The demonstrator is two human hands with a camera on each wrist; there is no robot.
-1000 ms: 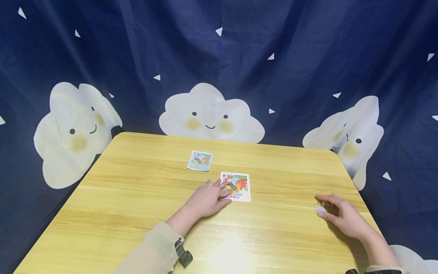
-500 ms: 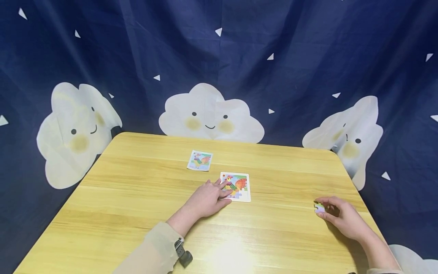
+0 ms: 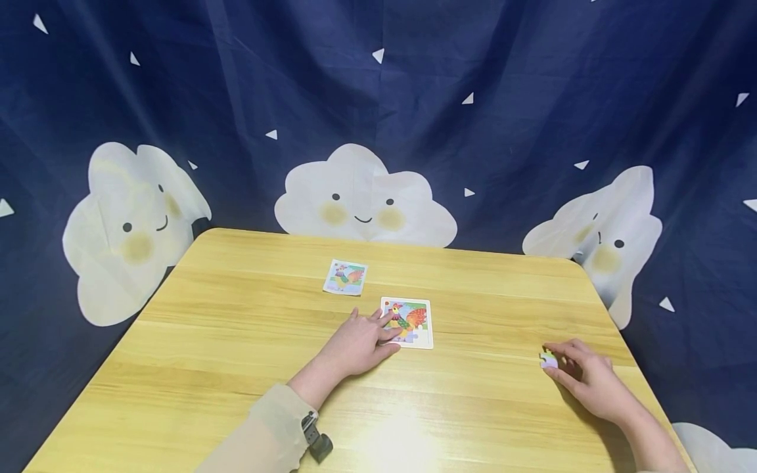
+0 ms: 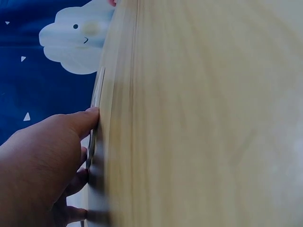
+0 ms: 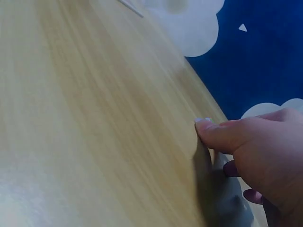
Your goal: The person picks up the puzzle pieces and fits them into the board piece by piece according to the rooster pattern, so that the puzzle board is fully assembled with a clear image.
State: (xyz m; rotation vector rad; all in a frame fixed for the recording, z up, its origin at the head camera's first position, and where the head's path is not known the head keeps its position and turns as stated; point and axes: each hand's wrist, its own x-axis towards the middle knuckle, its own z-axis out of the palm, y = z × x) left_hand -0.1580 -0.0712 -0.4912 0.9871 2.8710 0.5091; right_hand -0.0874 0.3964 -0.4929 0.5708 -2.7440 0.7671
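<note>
My left hand (image 3: 359,345) lies with spread fingers on the left part of a square jigsaw puzzle (image 3: 417,318) that pictures a rooster in a white frame. A white gap shows at the puzzle's lower right corner. Off to the right, my right hand (image 3: 588,381) pinches a small green and lilac puzzle piece (image 3: 548,360) between thumb and fingers, by the table's right side. Only a sliver of that piece (image 5: 202,119) shows past the thumb in the right wrist view. The left wrist view has the left thumb (image 4: 87,120) at the puzzle's edge.
A paper card (image 3: 345,277) with the same rooster picture lies behind and left of the puzzle. The wooden table (image 3: 236,289) has rounded far corners. Behind it hangs a dark blue curtain (image 3: 236,79) with smiling clouds.
The right hand has shifted slightly left with the puzzle piece, which has turned a little and shows more of its face. The left hand stays almost still on the puzzle.
</note>
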